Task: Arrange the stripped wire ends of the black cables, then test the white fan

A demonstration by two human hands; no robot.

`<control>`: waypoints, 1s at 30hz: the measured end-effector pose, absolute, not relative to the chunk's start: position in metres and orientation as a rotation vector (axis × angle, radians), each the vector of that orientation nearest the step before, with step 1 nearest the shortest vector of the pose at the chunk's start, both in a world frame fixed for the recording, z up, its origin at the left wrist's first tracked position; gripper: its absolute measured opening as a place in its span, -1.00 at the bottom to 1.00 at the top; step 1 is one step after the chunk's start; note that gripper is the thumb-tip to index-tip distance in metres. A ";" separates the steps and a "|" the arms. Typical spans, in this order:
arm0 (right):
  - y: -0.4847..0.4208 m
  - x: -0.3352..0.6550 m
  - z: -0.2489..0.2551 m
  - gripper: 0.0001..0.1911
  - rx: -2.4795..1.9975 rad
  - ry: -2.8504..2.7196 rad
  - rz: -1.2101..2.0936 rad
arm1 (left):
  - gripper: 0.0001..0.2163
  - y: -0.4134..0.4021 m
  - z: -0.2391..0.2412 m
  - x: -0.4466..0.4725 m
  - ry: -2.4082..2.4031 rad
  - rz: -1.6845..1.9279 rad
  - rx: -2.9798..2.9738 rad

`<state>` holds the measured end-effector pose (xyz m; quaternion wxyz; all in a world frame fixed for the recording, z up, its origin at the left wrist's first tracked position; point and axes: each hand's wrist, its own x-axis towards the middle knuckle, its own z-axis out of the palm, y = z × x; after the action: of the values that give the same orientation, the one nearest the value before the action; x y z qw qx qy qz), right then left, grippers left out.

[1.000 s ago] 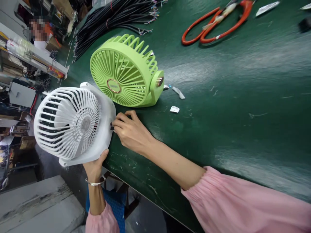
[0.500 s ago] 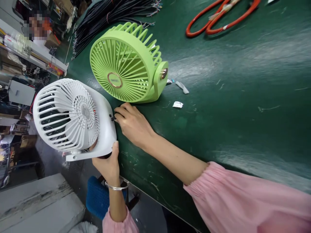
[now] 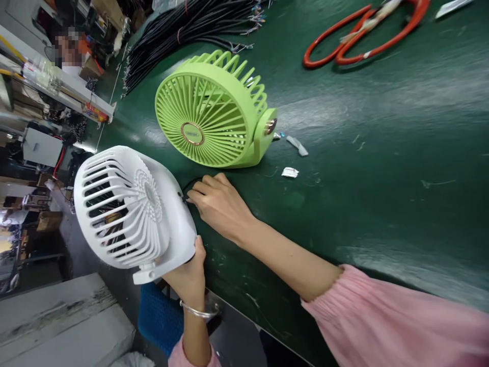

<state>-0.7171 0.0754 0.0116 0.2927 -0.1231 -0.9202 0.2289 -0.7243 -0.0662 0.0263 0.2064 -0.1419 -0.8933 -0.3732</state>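
Note:
A white desk fan is tilted at the table's edge, its slatted rear grille facing me. My left hand, with a bangle at the wrist, grips the fan's base from below, the thumb on the rim; its other fingers are mostly hidden behind the base. My right hand pinches a small black cable plug at the edge of the base, by a small dark hole. Whether the plug is fully seated I cannot tell. A thin black cable curves behind those fingers. Just beyond stands a green fan, apart from both hands.
On the green table lie a bundle of black cables, a coil of orange-red cable and white scraps. A blue chair is below the table edge. A person is in the background.
The whole view has shifted, so things sit lower and farther right. The white fan has turned slightly in my left hand. My right hand stays at the plug, and more black cable shows.

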 end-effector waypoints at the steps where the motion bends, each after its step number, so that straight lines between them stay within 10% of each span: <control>1: 0.075 -0.718 0.012 -0.80 -0.313 -2.447 0.609 | -0.53 -0.068 0.027 -0.726 -2.498 -1.076 -0.398; 30: 0.068 -0.716 0.019 -0.87 -0.284 -2.474 0.689 | -0.60 -0.114 0.044 -0.777 -2.838 -1.259 -0.509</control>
<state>-0.7160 0.0675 0.0191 0.2751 -0.1057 -0.9205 0.2565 -0.7765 -0.1145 0.0435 -0.0023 -0.1617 -0.9021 -0.4001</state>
